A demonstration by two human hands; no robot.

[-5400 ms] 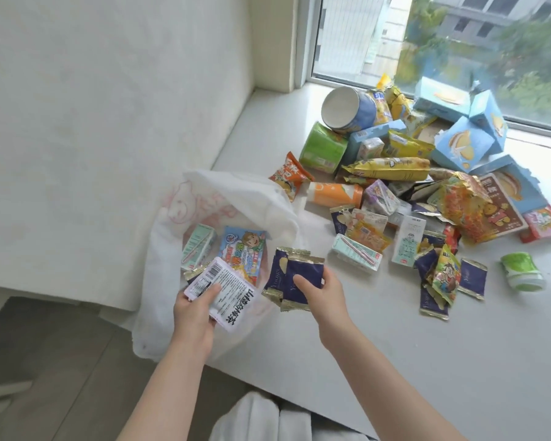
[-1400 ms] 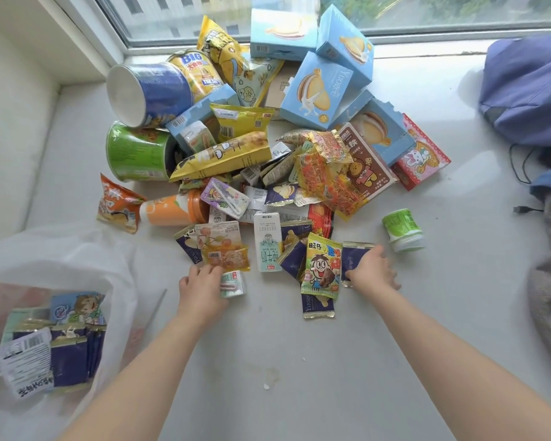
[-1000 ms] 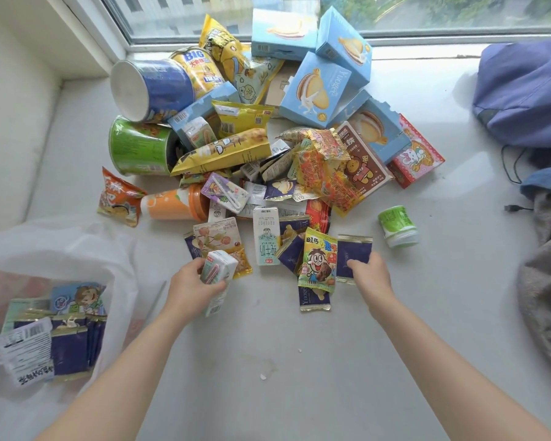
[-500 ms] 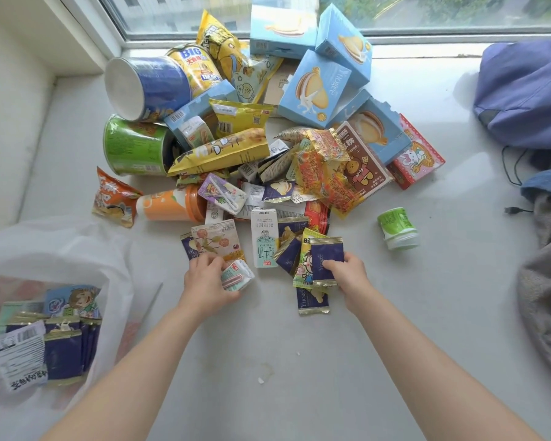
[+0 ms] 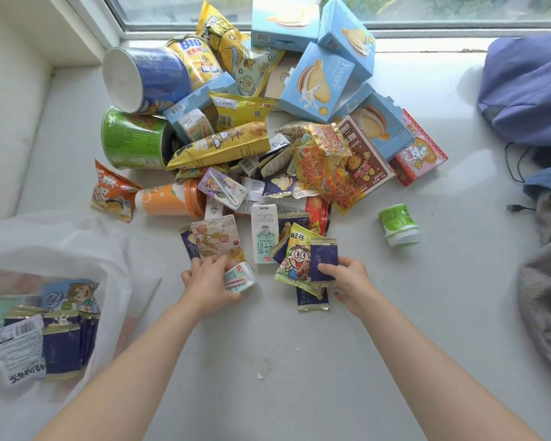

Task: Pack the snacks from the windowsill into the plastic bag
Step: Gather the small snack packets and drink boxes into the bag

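Pale grey windowsill (image 5: 299,361) below a window carries a loose heap of snacks: pale-blue cardboard biscuit boxes (image 5: 315,81), round blue and green paper tubs, yellow crisp bags and many small sachets. A translucent white plastic bag (image 5: 61,243) lies slumped at the left edge, its mouth toward the heap, with several packets already inside; most of the snacks are not yet packed.

The left grip (image 5: 210,281) is curled round a small white drink carton (image 5: 239,276) that has a pink straw on its face, and its fingertips reach the lower edge of a beige fruit-print packet (image 5: 217,240). The right grip (image 5: 347,278) pinches a dark navy foil sachet (image 5: 323,261), thumb on its face, over a yellow-green cartoon-face packet (image 5: 296,259); whether that packet is caught too I cannot tell. Another navy sachet (image 5: 312,300) lies just beneath on the sill.

This looks like gathering a handful before the carry. Foil is probably slippery, so stacking flat packets squarely and pinching across the whole stack should keep them from fanning out. Both loads then want carrying left and letting go well past the bag's rim, laid flat beside those already there. The bulky tubs and boxes are probably better left for single trips.
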